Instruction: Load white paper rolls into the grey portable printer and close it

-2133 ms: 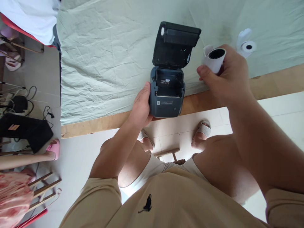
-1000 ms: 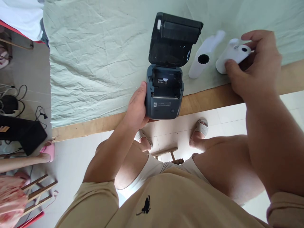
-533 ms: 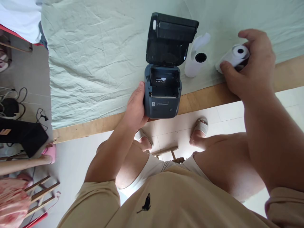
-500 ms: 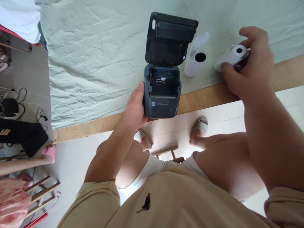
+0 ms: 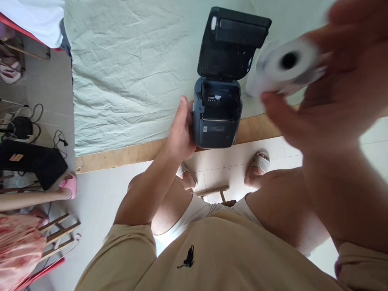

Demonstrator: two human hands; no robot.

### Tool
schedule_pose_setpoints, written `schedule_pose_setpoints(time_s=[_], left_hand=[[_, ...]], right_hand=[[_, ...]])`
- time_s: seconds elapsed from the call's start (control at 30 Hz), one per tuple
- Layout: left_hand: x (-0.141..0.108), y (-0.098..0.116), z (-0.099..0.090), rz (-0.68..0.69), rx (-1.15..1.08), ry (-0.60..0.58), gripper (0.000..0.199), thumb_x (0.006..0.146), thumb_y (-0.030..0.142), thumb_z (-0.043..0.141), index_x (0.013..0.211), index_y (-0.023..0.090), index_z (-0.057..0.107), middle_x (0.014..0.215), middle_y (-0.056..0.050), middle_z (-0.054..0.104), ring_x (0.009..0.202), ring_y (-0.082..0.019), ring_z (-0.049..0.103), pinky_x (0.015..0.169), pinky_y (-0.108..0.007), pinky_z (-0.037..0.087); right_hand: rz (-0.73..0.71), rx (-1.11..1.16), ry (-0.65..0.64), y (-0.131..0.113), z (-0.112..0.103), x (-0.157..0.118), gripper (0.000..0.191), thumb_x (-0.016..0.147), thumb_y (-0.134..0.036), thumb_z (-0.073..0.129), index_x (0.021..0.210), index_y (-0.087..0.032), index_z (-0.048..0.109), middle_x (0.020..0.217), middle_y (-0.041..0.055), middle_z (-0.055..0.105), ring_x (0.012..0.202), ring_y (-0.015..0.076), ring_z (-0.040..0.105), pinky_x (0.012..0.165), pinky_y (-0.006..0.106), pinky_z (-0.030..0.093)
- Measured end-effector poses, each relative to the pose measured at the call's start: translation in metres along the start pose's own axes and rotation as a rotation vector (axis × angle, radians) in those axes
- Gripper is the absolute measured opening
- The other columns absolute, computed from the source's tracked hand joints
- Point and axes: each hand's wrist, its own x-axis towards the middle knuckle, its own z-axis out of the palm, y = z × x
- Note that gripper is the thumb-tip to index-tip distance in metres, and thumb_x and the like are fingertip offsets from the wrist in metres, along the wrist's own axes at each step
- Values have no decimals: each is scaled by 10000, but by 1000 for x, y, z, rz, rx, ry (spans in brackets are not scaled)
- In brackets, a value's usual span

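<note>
A dark blue portable label printer [image 5: 216, 113] has its lid swung back, with its paper bay showing. My left hand [image 5: 182, 131] is closed around the printer's left side near the table edge. Raised close to the camera, my right hand [image 5: 336, 81] grips a white paper roll [image 5: 291, 62], its dark core hole facing me. Both the roll and that hand are blurred by motion. A second white roll [image 5: 251, 83] stands on the cloth to the right of the printer, mostly hidden behind the held one.
A pale green cloth [image 5: 130, 81] covers the table, whose bare wooden edge [image 5: 121, 157] runs along the front. On the left floor are a black box [image 5: 33, 161], cables, a wooden stool [image 5: 59, 234] and another person's leg [image 5: 33, 200] in a pink slipper.
My right hand has lifted the paper roll off the cloth, up toward the camera and slightly left. The printer, in my left hand, sits a little further right in view.
</note>
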Motion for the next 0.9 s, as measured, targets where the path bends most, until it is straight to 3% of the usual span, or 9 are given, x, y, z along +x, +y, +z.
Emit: schedule_pose_setpoints(time_s=[0.13, 0.23, 0.4, 0.5, 0.57, 0.67, 0.77, 0.83, 0.9], left_hand=[[-8, 3, -3, 43, 107, -83, 447, 907, 630, 778, 1137, 258, 682, 969, -26, 795, 1139, -316, 824, 854, -420, 727], [-10, 3, -7, 28, 130, -123, 404, 939, 591, 751, 1163, 268, 659, 964, -19, 756, 990, -281, 831, 707, -375, 691], [-6, -1, -16, 2, 50, -194, 303, 1020, 532, 635, 1207, 295, 663, 1021, -9, 734, 910, -231, 805, 631, -326, 651], [-6, 0, -16, 9, 11, -245, 299, 1023, 512, 642, 1196, 268, 651, 1039, -20, 746, 904, -223, 799, 655, -340, 681], [-6, 1, -14, 28, 35, -215, 304, 1010, 520, 673, 1162, 260, 634, 1017, -12, 738, 875, -202, 786, 661, -329, 678], [-6, 2, -11, 46, 121, -150, 362, 901, 467, 830, 1117, 263, 624, 975, 8, 729, 858, -182, 761, 683, -304, 645], [-6, 3, -9, 63, 190, -96, 465, 800, 445, 911, 1123, 265, 628, 989, -10, 740, 941, -232, 767, 777, -356, 636], [-7, 4, -9, 69, 204, -84, 483, 775, 438, 917, 1132, 268, 640, 1020, -26, 741, 1020, -270, 765, 848, -394, 632], [-8, 5, -9, 67, 202, -83, 524, 737, 396, 940, 1157, 276, 651, 1011, -28, 733, 1078, -295, 763, 910, -422, 626]], right_hand=[[-292, -316, 4, -20, 36, -9, 187, 889, -214, 706, 1048, -303, 662, 1003, 6, 803, 861, 242, 753, 792, 435, 564], [-410, -449, -57, -10, 43, -9, 233, 869, -72, 636, 929, -298, 644, 938, -38, 834, 830, 238, 795, 772, 429, 567], [-627, -364, 56, -5, 39, -10, 292, 812, -16, 635, 928, -280, 583, 1032, -47, 854, 907, 237, 828, 740, 416, 526], [-771, -327, 1, -6, 41, -16, 279, 824, -50, 687, 959, -270, 581, 1021, -60, 849, 885, 206, 824, 719, 394, 518], [-813, -327, -52, -5, 43, -21, 234, 855, -84, 705, 963, -256, 589, 1036, -56, 845, 904, 195, 820, 745, 390, 530], [-799, -252, -25, -4, 43, -25, 97, 954, -276, 697, 966, -262, 601, 985, -27, 819, 903, 209, 799, 782, 414, 546], [-617, -197, 150, -6, 38, -21, 164, 1003, -454, 606, 1031, -292, 607, 961, 38, 750, 939, 249, 753, 789, 441, 570], [-427, -243, 196, -7, 34, -16, 258, 972, -478, 593, 1161, -302, 602, 1152, 93, 727, 1091, 297, 723, 836, 476, 591], [-309, -260, 125, -8, 31, -12, 449, 929, -471, 623, 1340, -305, 550, 1430, 118, 653, 1284, 342, 670, 945, 529, 591]])
